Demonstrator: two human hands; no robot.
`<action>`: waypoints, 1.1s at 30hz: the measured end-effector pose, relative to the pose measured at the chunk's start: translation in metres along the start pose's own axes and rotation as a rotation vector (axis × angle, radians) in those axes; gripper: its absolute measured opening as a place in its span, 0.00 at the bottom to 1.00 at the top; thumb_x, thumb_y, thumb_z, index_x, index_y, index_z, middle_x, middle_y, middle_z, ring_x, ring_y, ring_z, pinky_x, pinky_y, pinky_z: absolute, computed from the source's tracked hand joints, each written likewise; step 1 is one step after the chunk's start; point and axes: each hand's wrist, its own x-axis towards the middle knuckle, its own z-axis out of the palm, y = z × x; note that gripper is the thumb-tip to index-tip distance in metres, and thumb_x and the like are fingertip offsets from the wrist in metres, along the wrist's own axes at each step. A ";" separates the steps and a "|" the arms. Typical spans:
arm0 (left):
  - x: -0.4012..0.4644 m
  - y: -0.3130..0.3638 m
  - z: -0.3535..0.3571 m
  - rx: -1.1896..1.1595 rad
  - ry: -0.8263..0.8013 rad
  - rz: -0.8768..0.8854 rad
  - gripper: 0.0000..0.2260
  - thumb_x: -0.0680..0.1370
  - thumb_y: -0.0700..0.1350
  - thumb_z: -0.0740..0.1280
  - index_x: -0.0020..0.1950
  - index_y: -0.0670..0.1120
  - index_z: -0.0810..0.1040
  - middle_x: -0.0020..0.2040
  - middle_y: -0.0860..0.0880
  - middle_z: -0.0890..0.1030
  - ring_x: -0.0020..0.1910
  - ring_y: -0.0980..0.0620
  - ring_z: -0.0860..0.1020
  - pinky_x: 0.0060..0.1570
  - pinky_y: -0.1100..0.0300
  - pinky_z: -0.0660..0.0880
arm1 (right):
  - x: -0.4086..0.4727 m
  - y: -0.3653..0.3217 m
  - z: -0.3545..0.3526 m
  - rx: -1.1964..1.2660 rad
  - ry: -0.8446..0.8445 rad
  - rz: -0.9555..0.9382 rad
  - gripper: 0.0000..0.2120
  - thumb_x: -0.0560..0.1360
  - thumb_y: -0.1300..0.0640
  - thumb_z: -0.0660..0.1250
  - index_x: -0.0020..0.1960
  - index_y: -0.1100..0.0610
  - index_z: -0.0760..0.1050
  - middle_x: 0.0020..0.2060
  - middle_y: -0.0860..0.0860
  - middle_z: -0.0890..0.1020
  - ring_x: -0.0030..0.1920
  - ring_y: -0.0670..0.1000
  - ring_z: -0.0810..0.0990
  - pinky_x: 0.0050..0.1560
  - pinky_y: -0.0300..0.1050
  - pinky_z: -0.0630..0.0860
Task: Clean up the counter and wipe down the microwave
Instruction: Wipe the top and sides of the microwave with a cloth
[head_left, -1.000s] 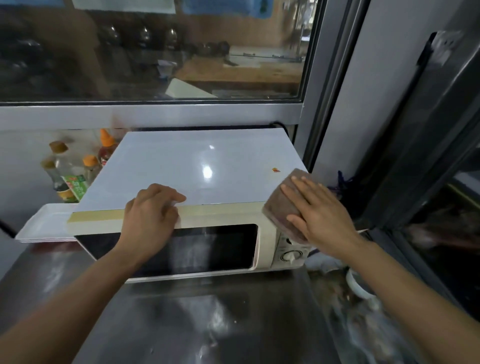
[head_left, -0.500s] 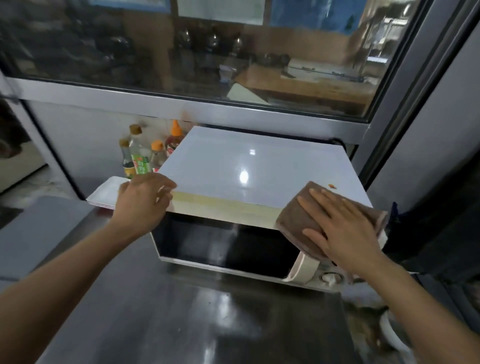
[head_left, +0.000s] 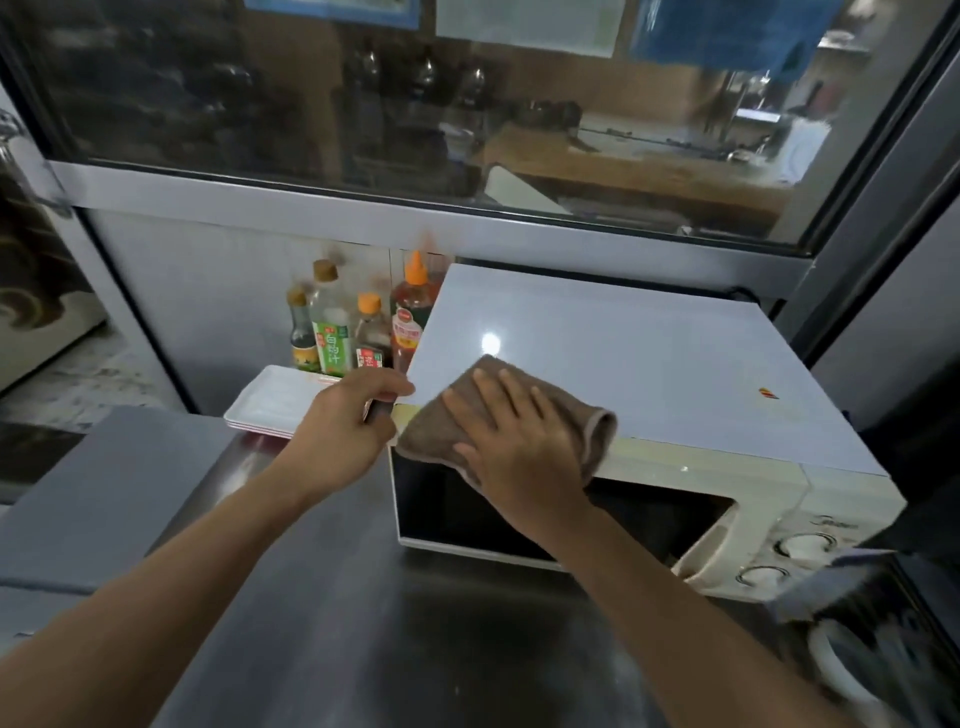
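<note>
A cream microwave with a glossy white top and a dark door stands on the steel counter. A brown cloth lies over the front left part of its top and hangs down over the door's upper edge. My right hand presses flat on the cloth with straight fingers. My left hand grips the microwave's front left top corner, thumb on top and fingers curled round the side.
Several sauce bottles stand against the wall left of the microwave. A stack of white trays lies in front of them. A white bowl and blurred clutter sit at the lower right. A window runs above.
My right hand has slid the cloth from the microwave's right front corner to its left front part. My left hand moved left along the top front edge to the corner.
</note>
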 end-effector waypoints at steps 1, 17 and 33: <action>0.001 -0.002 -0.002 -0.009 -0.024 0.005 0.19 0.72 0.30 0.64 0.57 0.48 0.78 0.59 0.54 0.77 0.55 0.58 0.74 0.50 0.75 0.65 | 0.003 -0.001 0.002 -0.017 -0.016 -0.032 0.26 0.76 0.43 0.61 0.72 0.49 0.66 0.69 0.54 0.72 0.69 0.58 0.71 0.65 0.56 0.71; 0.003 -0.040 -0.043 -0.110 -0.105 0.038 0.19 0.73 0.36 0.67 0.63 0.48 0.72 0.51 0.56 0.75 0.50 0.57 0.74 0.45 0.71 0.69 | 0.033 -0.045 -0.004 0.055 -0.112 0.053 0.26 0.75 0.40 0.56 0.70 0.48 0.67 0.71 0.55 0.69 0.72 0.59 0.65 0.69 0.58 0.63; 0.027 0.018 0.021 0.011 -0.202 0.174 0.20 0.74 0.39 0.64 0.63 0.54 0.71 0.63 0.55 0.74 0.55 0.62 0.69 0.53 0.67 0.67 | -0.065 0.092 -0.025 -0.039 -0.148 0.205 0.28 0.77 0.41 0.50 0.72 0.53 0.67 0.70 0.54 0.70 0.69 0.57 0.70 0.67 0.55 0.66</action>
